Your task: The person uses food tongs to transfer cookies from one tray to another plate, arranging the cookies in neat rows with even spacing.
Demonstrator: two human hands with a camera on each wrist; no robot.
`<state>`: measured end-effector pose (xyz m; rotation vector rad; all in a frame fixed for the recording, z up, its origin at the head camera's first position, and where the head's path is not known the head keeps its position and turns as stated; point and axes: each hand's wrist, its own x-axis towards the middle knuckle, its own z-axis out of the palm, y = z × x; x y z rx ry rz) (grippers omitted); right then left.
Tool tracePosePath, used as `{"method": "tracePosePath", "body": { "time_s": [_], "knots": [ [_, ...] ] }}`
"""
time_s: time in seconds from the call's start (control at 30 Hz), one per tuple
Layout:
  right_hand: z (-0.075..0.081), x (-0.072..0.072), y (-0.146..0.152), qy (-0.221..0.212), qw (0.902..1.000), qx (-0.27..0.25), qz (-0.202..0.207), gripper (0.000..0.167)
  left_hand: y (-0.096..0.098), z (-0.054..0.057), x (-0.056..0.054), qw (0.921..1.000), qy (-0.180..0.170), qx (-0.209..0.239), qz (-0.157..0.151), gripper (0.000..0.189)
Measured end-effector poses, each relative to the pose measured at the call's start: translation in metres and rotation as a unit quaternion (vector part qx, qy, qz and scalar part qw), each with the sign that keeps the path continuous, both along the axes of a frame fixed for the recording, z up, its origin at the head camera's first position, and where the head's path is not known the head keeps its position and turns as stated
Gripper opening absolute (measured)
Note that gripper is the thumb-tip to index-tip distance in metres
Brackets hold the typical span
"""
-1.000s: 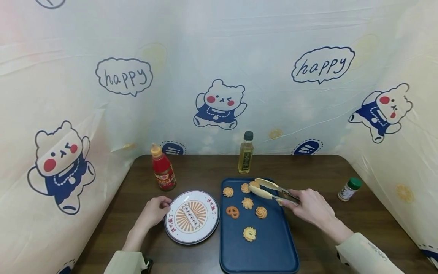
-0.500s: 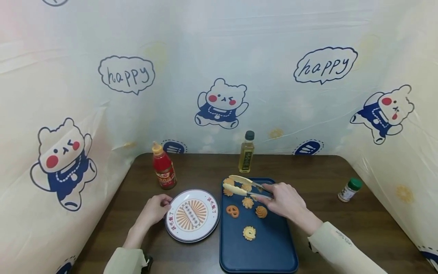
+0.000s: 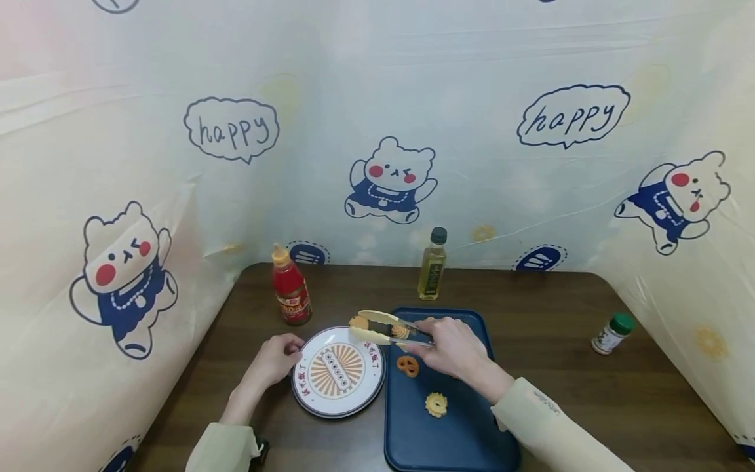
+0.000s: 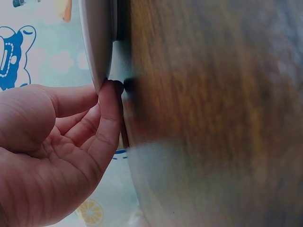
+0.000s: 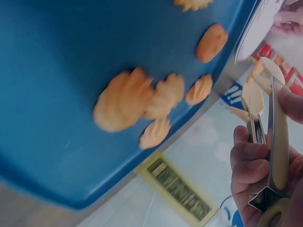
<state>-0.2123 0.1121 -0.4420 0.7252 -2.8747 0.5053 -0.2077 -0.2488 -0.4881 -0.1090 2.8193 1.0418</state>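
Note:
My left hand (image 3: 272,360) pinches the left rim of a round white plate (image 3: 336,370) printed with a sunburst. In the left wrist view the thumb lies on one side of the plate rim (image 4: 97,42) and a finger on the other. My right hand (image 3: 457,347) grips tongs (image 3: 373,337) with pale tips. Between the tips is a golden cookie (image 3: 357,322), over the plate's far edge. Right of the plate lies a blue tray (image 3: 454,446), bearing a pretzel (image 3: 407,366), a round cookie (image 3: 436,404) and swirled cookies (image 5: 123,101), partly hidden by my right hand.
Behind the plate stands a red sauce bottle (image 3: 291,295) with a yellow cap. An oil bottle (image 3: 433,269) is upright behind the tray. On the right sits a green-capped jar (image 3: 613,334). A printed curtain (image 3: 472,131) surrounds the wooden table (image 3: 554,308).
My right hand has swung the tongs left from the tray's far right part to over the plate, picking up a cookie along the way. My left hand stays at the plate rim.

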Motion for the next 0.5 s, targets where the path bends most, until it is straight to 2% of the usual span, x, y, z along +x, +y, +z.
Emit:
{"method": "tracePosePath", "body": {
  "time_s": [0.17, 0.5],
  "knots": [
    [-0.005, 0.0, -0.017, -0.016, 0.9998, 0.0, 0.009, 0.056, 0.001, 0.001, -0.001, 0.9998, 0.015, -0.002, -0.011, 0.019],
    [-0.017, 0.0, -0.045, -0.026, 0.9988, 0.001, 0.041, 0.049, 0.001, 0.001, 0.0, 0.9998, 0.018, 0.003, -0.012, 0.018]
  ]
}}
